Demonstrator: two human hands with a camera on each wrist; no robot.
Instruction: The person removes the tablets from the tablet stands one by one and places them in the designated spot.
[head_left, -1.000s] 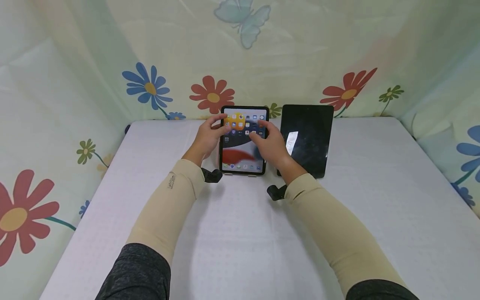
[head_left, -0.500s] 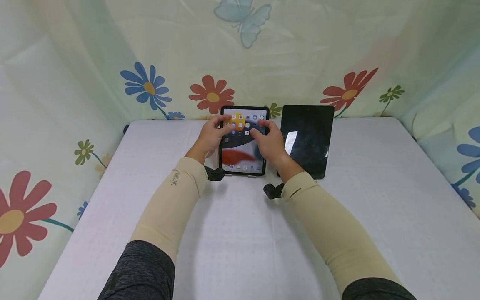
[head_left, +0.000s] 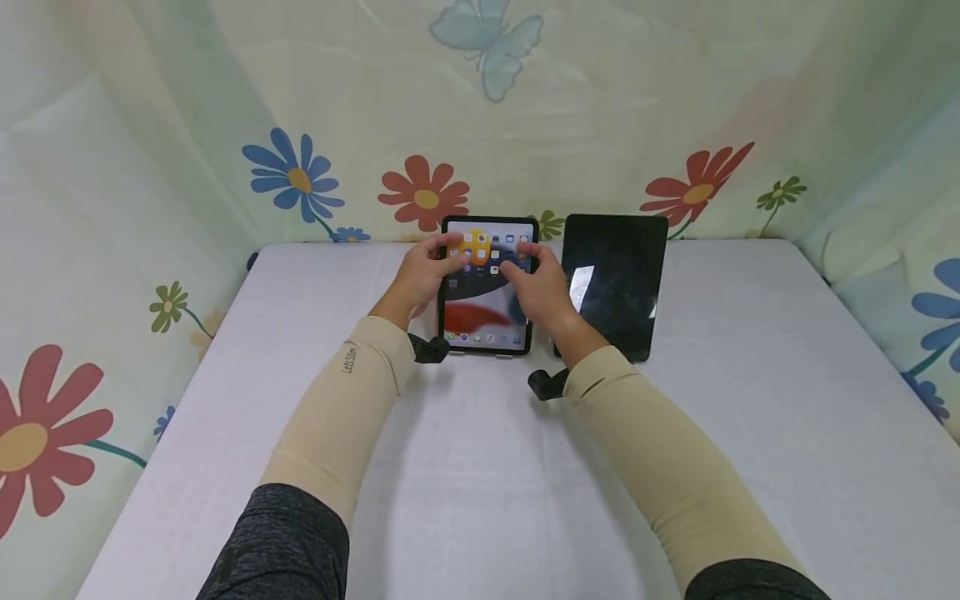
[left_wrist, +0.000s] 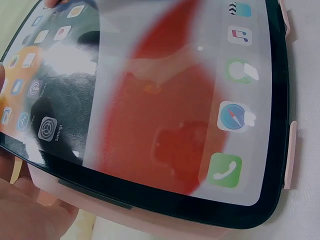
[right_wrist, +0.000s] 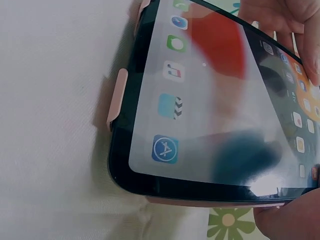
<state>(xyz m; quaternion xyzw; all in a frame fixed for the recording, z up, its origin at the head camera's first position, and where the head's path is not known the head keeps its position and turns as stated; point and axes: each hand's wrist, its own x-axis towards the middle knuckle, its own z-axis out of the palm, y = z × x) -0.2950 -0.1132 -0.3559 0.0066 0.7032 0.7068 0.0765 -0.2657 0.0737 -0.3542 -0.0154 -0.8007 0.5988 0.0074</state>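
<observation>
A dark-framed tablet (head_left: 483,312) with app icons lit on its screen stands leaning back on a pink stand (left_wrist: 291,155), whose small lips catch its lower edge. My left hand (head_left: 416,273) holds the tablet's upper left side, thumb and forefinger over the screen and other fingers passing behind the edge in the left wrist view. At the upper right side, my right hand (head_left: 546,287) holds it too, with its thumb over the glass. The right hand's remaining fingers are mostly hidden.
A second tablet (head_left: 618,279) with a black screen leans upright just right of the lit one, partly behind my right wrist. Both stand near the back of a white-covered table (head_left: 480,483). A flowered curtain (head_left: 600,108) rises behind the table.
The left forearm has shifted slightly right, and the right wrist slightly left. Both hands stay at the lit tablet, which has not visibly moved on its stand.
</observation>
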